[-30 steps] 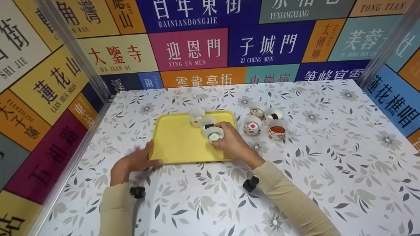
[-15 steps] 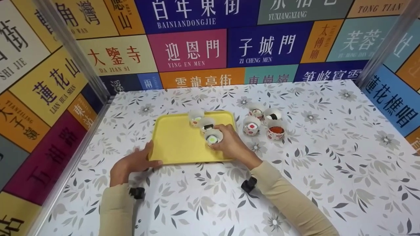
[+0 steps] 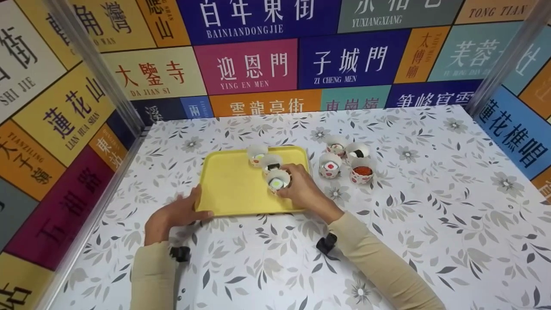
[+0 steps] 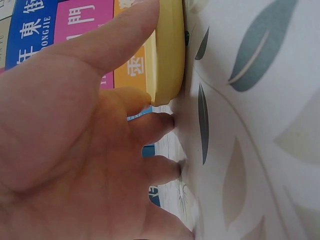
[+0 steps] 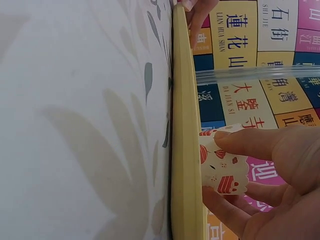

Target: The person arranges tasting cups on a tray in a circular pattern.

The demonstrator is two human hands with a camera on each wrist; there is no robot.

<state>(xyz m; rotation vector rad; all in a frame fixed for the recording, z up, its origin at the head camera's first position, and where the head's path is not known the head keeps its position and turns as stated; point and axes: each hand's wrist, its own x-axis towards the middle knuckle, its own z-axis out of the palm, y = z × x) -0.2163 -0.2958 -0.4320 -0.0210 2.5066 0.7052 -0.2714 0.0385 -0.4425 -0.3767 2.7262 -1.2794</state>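
Note:
In the head view, a yellow tray [image 3: 236, 189] lies on the patterned tabletop. My left hand [image 3: 176, 211] rests at its front left corner, thumb along the front rim and fingers at the left side. The left wrist view shows an open palm [image 4: 75, 150], the thumb touching the rim and other fingertips down at the table. Near the tray's right side, my right hand [image 3: 303, 187] pinches a paper cup [image 3: 275, 185] holding a white and green sushi piece. Red prints cover that cup [image 5: 217, 162] in the right wrist view, where the rim hides its base.
Two similar cups stand on the tray behind the held one: a dark-topped one [image 3: 272, 165] and a farther one [image 3: 257, 157]. Several cups, including a red-topped one [image 3: 362, 171], stand right of the tray. Sign-printed panels [image 3: 258, 64] border the table's back and sides.
My right hand has shifted the held cup slightly left over the tray; the cup now tilts less. My left hand and the other cups stay in place.

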